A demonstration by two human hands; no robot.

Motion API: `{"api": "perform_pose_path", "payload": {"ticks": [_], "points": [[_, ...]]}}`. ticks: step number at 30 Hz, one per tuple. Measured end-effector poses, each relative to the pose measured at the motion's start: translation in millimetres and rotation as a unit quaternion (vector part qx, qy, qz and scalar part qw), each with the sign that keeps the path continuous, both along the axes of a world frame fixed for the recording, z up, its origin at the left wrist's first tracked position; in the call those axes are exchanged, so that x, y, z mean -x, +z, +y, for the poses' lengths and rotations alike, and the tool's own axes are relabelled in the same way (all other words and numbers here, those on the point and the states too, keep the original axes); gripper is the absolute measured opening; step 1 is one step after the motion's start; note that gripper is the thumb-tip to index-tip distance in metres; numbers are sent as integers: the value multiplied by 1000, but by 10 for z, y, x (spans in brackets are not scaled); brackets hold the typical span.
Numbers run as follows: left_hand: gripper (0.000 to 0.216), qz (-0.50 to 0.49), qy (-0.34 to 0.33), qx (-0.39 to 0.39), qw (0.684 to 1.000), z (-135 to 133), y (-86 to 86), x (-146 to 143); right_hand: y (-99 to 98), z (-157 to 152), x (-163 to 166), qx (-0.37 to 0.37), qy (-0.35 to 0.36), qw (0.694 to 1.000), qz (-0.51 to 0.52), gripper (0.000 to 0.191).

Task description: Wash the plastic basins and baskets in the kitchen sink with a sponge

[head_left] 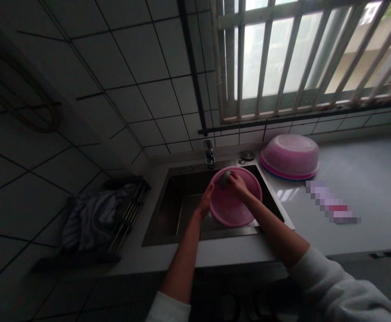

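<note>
Here, a pink basket (237, 209) in the sink (163, 217)

The left hand (204, 205) lies against the basket's left rim; whether it grips, I cannot tell. The right hand (237, 184) clutches a greenish scrubber (225, 179) inside. Beyond stand the tap (209, 154) and, rightward, an upturned pink basin (290, 156).

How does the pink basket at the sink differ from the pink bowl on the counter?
The pink basket has the left hand at its rim and the right hand holding a greenish wad over it; the pink bowl is untouched. The basket shows its round face to the camera; the bowl lies dome up. The basket looks pink throughout; the bowl has a paler top. Both are round and pinkish.
</note>
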State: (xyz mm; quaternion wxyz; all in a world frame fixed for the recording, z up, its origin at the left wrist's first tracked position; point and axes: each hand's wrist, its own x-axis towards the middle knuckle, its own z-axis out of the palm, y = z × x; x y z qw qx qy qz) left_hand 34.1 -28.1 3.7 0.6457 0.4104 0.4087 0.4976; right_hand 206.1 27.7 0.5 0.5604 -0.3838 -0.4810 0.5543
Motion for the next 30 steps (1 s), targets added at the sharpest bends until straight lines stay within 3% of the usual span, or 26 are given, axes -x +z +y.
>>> {"api": "perform_pose_path", "payload": {"ticks": [3, 5, 7, 9, 12, 14, 16, 19, 22, 24, 26, 28, 30], "points": [[72, 3, -2, 17, 1000, 8, -22, 42, -12, -177, 141, -76, 139, 985, -75, 31], [76, 8, 1, 32, 999, 12, -27, 77, -29, -293, 242, -84, 235, 963, -104, 30], [74, 17, 21, 41, 999, 19, -32, 96, -42, -338, 291, -70, 269, 955, -99, 30], [68, 21, 41, 40, 998, 31, -42, 84, -44, -293, 264, -49, 231, 970, -64, 30], [68, -4, 24, 27, 999, 50, -55, 14, -23, -122, 122, -2, 66, 998, 9, 31], [71, -26, -1, 13, 1000, 57, -54, -36, -8, -23, 30, 25, -34, 998, 35, 31], [72, -27, -5, 4, 1000, 55, -42, -57, -10, 4, 0, 19, -57, 998, 30, 30], [66, 22, 39, 5, 999, 35, -7, -12, -60, -108, 103, -32, 71, 997, -30, 27], [59, 63, 75, 15, 995, 11, 34, 76, -135, -274, 273, -33, 277, 955, -104, 27], [54, 71, 87, 10, 994, 4, 48, 107, -165, -320, 339, -21, 341, 932, -121, 28], [48, 78, 98, -3, 992, 5, 43, 97, -165, -286, 335, -22, 292, 951, -98, 30], [44, 83, 98, -16, 992, 6, 24, 55, -142, -201, 274, -18, 164, 985, -46, 32], [42, 78, 78, -21, 994, 2, 7, 13, -113, -116, 194, -10, 59, 998, -11, 33]]}}
